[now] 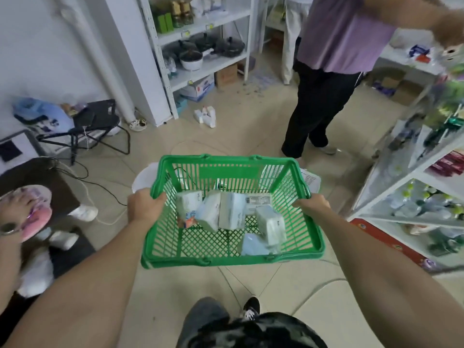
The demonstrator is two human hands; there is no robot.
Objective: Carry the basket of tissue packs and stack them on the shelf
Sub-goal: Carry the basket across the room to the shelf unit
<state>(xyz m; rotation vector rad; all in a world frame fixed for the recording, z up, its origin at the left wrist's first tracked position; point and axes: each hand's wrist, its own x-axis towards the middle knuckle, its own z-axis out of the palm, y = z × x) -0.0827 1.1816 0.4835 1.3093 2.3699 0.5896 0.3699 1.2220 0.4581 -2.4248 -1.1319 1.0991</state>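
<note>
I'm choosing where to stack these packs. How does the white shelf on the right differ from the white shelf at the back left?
The right shelf stands close beside the green basket and holds bottles and small packets; the back-left shelf stands farther off across the floor and holds dark pots and jars. Cardboard boxes sit under the back-left shelf; a red panel runs along the right shelf's foot. Both are white and open-fronted.

You stand on a pale tiled floor [251,136]. A small bunch of white packs [206,116] lies on it near the back. A black folding stool [98,121] stands on it to your left, with thin cables [85,175] trailing over the tiles nearby. A white shelf [200,46] stands on the floor at the back, with cardboard boxes [213,80] under it. Another white shelf rack [411,187] stands on the floor at your right.
</note>
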